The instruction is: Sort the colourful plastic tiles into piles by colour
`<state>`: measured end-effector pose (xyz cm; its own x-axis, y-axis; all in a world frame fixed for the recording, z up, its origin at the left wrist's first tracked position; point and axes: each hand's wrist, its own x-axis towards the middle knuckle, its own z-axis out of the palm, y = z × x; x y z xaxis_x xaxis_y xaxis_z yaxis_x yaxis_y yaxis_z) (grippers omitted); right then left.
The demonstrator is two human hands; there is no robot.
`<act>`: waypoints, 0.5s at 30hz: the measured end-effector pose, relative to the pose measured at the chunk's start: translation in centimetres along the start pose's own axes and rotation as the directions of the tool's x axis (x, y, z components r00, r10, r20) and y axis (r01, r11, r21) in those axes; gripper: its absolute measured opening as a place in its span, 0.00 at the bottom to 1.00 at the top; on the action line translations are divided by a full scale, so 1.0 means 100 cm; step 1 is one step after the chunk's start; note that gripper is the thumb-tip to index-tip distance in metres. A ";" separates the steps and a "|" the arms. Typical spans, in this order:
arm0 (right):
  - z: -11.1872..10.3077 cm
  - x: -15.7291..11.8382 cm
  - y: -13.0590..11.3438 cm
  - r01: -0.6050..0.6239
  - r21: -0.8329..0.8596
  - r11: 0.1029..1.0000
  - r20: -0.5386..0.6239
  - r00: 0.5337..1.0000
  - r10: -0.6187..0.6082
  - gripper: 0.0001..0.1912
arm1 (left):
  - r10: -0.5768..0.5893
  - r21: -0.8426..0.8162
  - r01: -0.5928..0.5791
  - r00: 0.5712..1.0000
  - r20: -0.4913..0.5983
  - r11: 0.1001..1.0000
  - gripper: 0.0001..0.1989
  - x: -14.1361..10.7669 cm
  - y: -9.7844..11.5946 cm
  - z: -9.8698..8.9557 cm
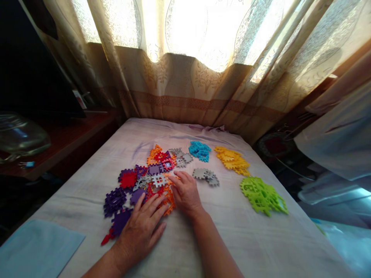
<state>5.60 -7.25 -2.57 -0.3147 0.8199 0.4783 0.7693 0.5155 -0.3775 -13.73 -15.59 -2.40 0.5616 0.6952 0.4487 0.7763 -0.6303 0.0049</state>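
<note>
Interlocking plastic building pieces with toothed edges lie in a mixed pile before my hands, in purple, red, orange and grey. My left hand (145, 224) lies open with its fingers spread over the near edge of the pile, by a purple piece (138, 196) and orange pieces (168, 200). At the pile's right side is my right hand (186, 193), its fingers stretched toward a light grey window-shaped piece (159, 180). Its fingertips are at the piece's edge, and its thumb is partly hidden. Dark purple pieces (115, 201) and a red piece (128, 179) lie at the left.
Separate heaps of blue pieces (199, 150), yellow pieces (232, 159), lime green pieces (262, 195) and grey pieces (206, 176) lie across the pale sheet (226, 239). A light blue cloth or sheet (40, 247) is at the near left. Curtains (185, 85) hang behind.
</note>
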 end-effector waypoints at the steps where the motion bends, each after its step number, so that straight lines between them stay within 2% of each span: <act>1: 0.002 0.000 -0.002 0.016 -0.004 1.000 0.031 0.999 -0.015 0.21 | 0.002 0.000 -0.002 1.000 -0.007 1.000 0.23 0.000 0.000 -0.001; 8: 0.005 -0.003 -0.012 0.009 -0.053 0.999 0.183 0.983 0.001 0.24 | 0.004 -0.037 -0.007 0.998 -0.070 0.999 0.13 0.004 0.000 -0.010; 15: 0.004 -0.003 -0.010 0.009 0.014 1.000 0.150 0.989 -0.011 0.11 | -0.074 -0.149 0.050 0.984 -0.160 0.988 0.11 0.007 0.000 -0.010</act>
<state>4.70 -7.90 -2.61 -0.4030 0.8423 0.3581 0.7587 0.5262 -0.3839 -13.60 -15.45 -1.15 0.4496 0.6754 0.5845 0.7522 -0.6392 0.1600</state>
